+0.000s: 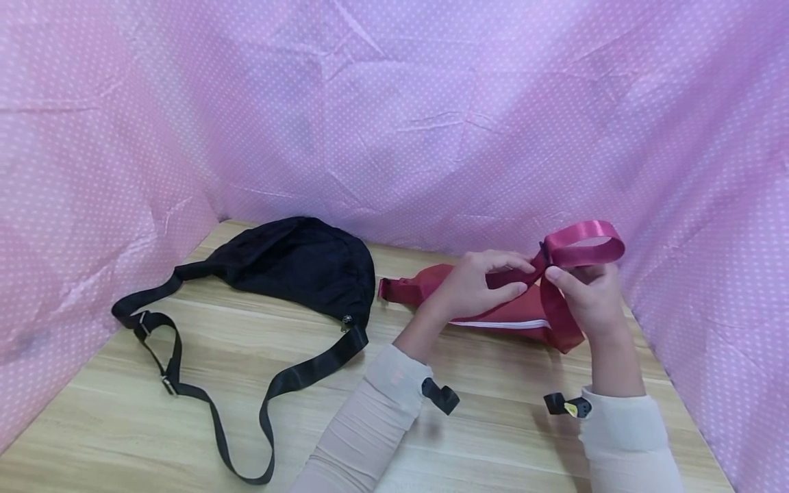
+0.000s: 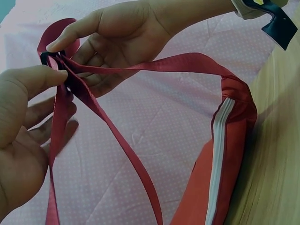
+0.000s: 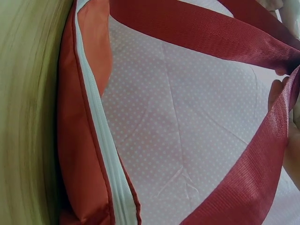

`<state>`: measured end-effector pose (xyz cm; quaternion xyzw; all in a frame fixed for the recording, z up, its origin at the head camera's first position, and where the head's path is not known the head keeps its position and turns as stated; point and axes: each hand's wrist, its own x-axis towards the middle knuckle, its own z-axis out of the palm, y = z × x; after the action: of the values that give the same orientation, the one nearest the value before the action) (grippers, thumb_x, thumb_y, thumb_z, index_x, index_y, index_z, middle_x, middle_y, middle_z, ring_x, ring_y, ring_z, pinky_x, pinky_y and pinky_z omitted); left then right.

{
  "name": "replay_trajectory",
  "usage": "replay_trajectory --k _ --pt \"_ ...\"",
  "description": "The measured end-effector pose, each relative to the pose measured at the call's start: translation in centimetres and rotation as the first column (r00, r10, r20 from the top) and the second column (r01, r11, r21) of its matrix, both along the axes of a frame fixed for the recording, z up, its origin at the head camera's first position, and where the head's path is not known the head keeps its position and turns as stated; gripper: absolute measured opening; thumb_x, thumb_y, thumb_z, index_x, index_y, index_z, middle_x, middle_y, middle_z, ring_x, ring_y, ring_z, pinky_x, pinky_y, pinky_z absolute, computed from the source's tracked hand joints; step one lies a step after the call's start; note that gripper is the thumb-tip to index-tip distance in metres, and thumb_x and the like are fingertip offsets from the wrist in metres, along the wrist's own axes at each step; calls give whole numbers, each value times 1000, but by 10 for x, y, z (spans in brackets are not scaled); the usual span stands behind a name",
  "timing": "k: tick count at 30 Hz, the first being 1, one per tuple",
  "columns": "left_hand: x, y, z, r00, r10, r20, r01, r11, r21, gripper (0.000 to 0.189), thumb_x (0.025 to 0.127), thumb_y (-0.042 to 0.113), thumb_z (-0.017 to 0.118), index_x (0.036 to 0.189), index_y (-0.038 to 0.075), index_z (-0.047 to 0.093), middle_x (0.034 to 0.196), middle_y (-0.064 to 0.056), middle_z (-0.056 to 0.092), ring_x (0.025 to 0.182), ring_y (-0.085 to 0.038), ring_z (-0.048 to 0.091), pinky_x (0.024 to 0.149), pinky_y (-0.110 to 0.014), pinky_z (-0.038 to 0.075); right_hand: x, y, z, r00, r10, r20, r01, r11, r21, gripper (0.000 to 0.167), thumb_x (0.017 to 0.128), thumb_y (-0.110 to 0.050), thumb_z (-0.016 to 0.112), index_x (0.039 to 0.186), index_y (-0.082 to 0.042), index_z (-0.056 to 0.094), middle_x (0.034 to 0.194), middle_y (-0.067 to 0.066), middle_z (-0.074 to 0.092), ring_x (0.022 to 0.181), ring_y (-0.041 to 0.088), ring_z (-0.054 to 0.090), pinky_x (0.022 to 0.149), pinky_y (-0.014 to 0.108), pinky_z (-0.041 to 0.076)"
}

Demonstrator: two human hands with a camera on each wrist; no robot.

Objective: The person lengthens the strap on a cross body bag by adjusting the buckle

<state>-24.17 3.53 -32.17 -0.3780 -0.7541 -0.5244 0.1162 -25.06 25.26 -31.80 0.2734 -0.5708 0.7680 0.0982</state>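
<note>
A red waist bag [image 1: 499, 313] with a white zip lies on the wooden table, its strap [image 1: 585, 255] raised above it. My left hand [image 1: 474, 284] pinches the strap just beside a dark slider [image 2: 45, 58]; in the left wrist view its thumb lies on the webbing. From the other side my right hand [image 1: 593, 301] grips the strap at the slider, thumb on top. A loop of strap stands up beyond the slider. Two lengths of strap [image 3: 206, 35] run from the hands in the right wrist view, where the hands show only partly at the right edge.
To the left lies a black waist bag [image 1: 302, 267], its long black strap [image 1: 216, 418] with metal sliders curving toward the table's front. Pink dotted cloth [image 1: 394, 123] hangs behind the wooden table [image 1: 493, 438] and on both sides. Dark bands hang from both sleeves.
</note>
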Motion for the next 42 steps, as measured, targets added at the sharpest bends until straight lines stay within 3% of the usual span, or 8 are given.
replay_trajectory --k 5,13,22,24,30,34,42 --pt "-3 1 -2 998 -55 -17 55 998 -1 31 96 9 73 126 4 72 129 -10 70 117 -15 66 96 -19 52 1 2 3 996 80 -37 -82 994 -71 36 84 23 58 116 9 64 103 13 72 90 19 69 84 25 57" --pt "-4 0 -3 994 -46 -96 37 995 -95 37 98 16 71 134 11 69 132 -4 69 124 -1 59 106 -14 41 1 4 5 990 122 -74 -129 986 -103 40 83 25 58 119 10 59 106 17 70 92 22 68 84 28 57" --pt "-4 -1 -3 993 -13 -116 10 1000 -25 36 96 15 73 132 9 70 129 -7 71 123 -5 60 107 -16 41 0 3 6 988 126 -84 -136 984 -119 41 81 28 57 118 12 59 105 17 69 90 22 68 82 28 58" --pt "-4 -1 -3 994 8 -105 -8 1000 0 37 96 15 74 132 8 70 130 -7 70 122 -4 60 106 -16 42 0 3 6 990 115 -86 -123 987 -98 42 80 28 57 118 11 61 104 16 70 90 22 68 82 27 58" --pt "-2 -2 -3 998 60 16 -61 995 80 35 94 20 76 127 11 71 124 -3 72 107 -4 64 96 -31 55 0 3 5 992 86 -94 -91 995 -48 41 79 27 60 117 11 62 101 15 70 90 21 67 80 26 58" --pt "-1 -1 -1 998 64 24 -67 992 105 33 93 17 77 125 9 72 121 -5 73 103 -7 65 94 -39 57 1 1 5 996 63 -68 -63 998 -3 41 81 26 60 119 10 63 103 13 72 90 20 68 80 26 59" --pt "1 -1 1 996 79 41 -83 991 103 29 93 19 79 119 8 72 115 -3 74 101 -12 69 92 -31 57 3 -3 6 1000 15 -7 -15 998 66 40 82 23 61 117 4 67 103 9 75 90 16 70 81 24 58"
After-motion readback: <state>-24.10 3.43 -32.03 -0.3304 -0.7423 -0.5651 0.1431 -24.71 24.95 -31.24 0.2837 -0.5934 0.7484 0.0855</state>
